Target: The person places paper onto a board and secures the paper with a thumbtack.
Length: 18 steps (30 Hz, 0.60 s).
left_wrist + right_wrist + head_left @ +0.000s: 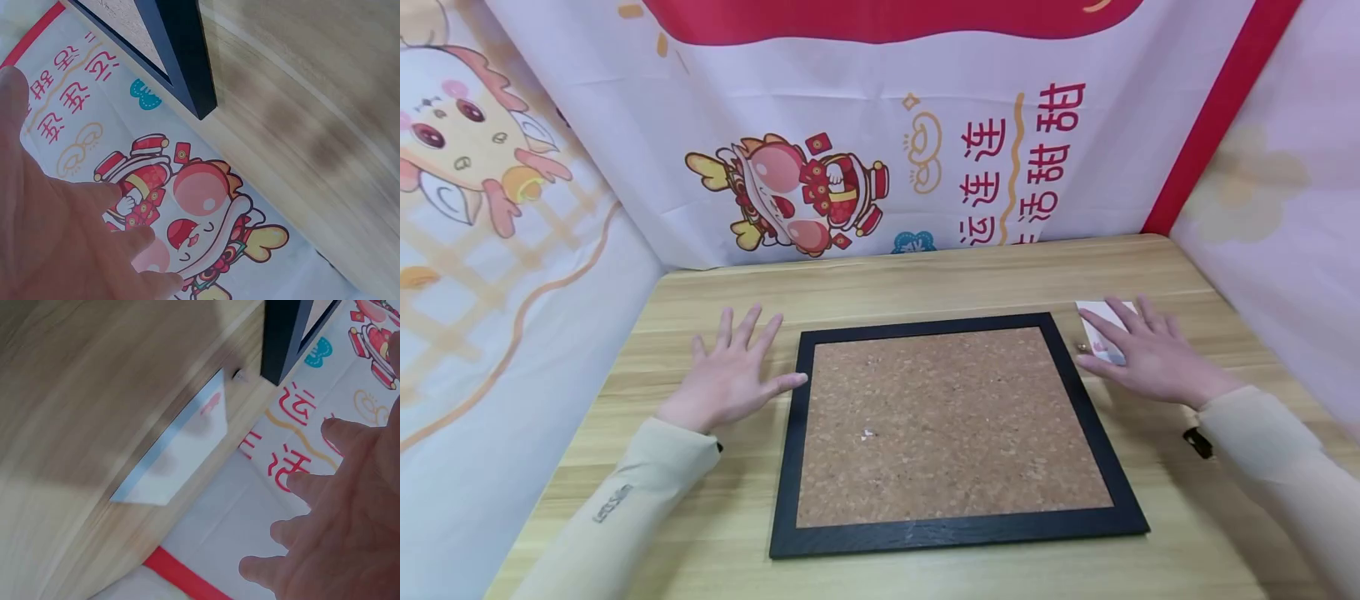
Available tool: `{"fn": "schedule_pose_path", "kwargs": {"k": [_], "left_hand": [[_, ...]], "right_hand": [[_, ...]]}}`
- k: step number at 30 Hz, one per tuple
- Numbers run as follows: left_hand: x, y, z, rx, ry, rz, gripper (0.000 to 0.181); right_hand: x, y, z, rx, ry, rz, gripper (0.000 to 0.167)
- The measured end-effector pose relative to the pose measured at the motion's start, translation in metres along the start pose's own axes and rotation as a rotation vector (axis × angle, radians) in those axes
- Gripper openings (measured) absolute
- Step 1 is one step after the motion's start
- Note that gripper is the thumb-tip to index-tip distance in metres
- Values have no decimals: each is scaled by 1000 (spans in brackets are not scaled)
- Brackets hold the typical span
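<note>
Corkboard (955, 425), wooden table (737, 508), printed fabric walls (842, 100)

The framed board (955, 425) lies on the tabletop (925, 287). Right of its far right corner lies a card (178, 450), a tiny object (1082, 347) between them. Behind the far edge hangs a cloth (850, 83).

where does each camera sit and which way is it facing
Head: on the head, facing forward-down at a rectangular black-framed cork board; left hand, right hand, beige sleeves show.
Left wrist: on that wrist, looking past the left hand at printed white cloth.
Right wrist: on that wrist, looking past the right hand at a white rectangular card.
Both wrist views share the black frame.
</note>
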<state>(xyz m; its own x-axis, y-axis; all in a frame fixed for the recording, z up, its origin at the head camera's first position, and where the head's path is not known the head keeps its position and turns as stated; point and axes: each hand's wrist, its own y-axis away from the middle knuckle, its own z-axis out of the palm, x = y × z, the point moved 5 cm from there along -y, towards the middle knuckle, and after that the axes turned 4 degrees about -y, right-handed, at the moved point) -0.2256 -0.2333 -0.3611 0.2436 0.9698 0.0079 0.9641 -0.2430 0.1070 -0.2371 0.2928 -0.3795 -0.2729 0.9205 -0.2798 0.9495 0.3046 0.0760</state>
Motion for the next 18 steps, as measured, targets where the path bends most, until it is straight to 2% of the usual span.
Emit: {"fn": "schedule_pose_path", "kwargs": {"k": [5,8,11,14,18], "left_hand": [[-4,3,0,57,-3,0,101],[0,4,3,81,63,36,95],[9,7,10,66,160,54,88],[19,12,18,14,267,38,82],[29,18,31,-146,419,2,80]], "right_hand": [[17,1,1,1,-16,16,83],[29,-1,0,26,-27,12,80],[43,-5,0,37,-51,-3,75],[59,-11,-1,0,-115,24,71],[79,-17,-3,-60,-192,129,69]]}}
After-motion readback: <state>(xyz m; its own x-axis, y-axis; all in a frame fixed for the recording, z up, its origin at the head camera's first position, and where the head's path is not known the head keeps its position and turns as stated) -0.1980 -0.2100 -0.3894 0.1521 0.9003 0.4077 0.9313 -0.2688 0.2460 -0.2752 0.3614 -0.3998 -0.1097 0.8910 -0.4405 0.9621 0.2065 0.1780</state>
